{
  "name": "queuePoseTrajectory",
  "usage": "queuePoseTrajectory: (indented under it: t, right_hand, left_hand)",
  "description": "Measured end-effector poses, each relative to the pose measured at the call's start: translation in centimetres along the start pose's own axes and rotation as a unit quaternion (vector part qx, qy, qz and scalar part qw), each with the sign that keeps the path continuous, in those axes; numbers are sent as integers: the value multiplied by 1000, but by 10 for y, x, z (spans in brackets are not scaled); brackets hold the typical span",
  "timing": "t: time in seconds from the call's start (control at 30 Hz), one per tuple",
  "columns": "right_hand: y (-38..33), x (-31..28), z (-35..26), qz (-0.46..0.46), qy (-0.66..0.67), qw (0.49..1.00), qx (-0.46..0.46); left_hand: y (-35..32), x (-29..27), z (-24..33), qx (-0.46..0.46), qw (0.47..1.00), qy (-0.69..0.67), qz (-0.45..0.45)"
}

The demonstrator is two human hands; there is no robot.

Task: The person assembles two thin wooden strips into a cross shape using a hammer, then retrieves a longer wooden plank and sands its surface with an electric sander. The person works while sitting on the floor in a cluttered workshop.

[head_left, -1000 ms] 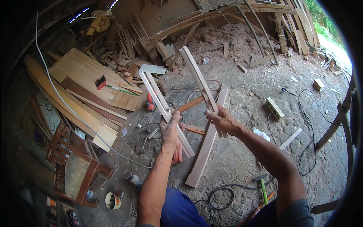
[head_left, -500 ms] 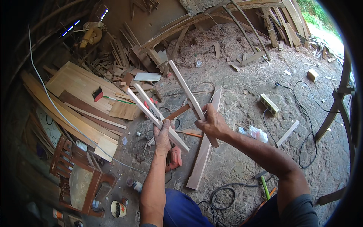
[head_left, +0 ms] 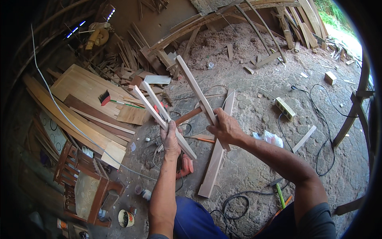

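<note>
currently, left hand (head_left: 171, 142) fingers grip pale rail (head_left: 186, 145) left of crosspiece (head_left: 189, 116); right hand (head_left: 226, 127) fingers grip second rail (head_left: 193, 85) right of it.

Rough grey floor (head_left: 246, 173), brown wall (head_left: 169, 16)

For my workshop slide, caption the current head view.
Left hand and right hand grip a wooden frame above the rough floor, a green-handled hammer lying nearby.

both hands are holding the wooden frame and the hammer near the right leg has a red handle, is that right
Not quite: in the head view, the hammer near the right leg has a green handle, not red. The left hand and right hand do hold the wooden frame.
</note>
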State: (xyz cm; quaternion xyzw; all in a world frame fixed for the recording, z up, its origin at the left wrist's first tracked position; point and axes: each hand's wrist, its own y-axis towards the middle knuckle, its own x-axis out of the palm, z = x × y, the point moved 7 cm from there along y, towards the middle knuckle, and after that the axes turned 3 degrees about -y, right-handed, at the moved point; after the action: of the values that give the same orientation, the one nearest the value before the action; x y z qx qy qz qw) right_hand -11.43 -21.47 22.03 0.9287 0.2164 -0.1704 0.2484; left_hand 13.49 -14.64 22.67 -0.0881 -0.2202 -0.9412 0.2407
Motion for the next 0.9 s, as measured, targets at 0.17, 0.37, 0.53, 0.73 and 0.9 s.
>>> queuePoseTrajectory:
  t: [0.17, 0.37, 0.53, 0.73, 0.9]
  right_hand:
    - [3, 2, 18, -31, 19, 998, 54]
    - [5, 4, 23, -24, 55, 998, 26]
    - [6, -1, 18, -13, 31, 999, 16]
    - [7, -20, 25, -25, 74, 995, 60]
    - [9, -25, 31, -24, 75, 996, 31]
  left_hand:
    - [-3, 13, 16, 76, 994, 72, -20]
    - [-5, 16, 19, 98, 992, 81, -8]
    - [0, 14, 14, 40, 995, 76, -42]
    - [-10, 21, 15, -33, 997, -12, -69]
    - [-12, 30, 10, -64, 994, -10, -89]
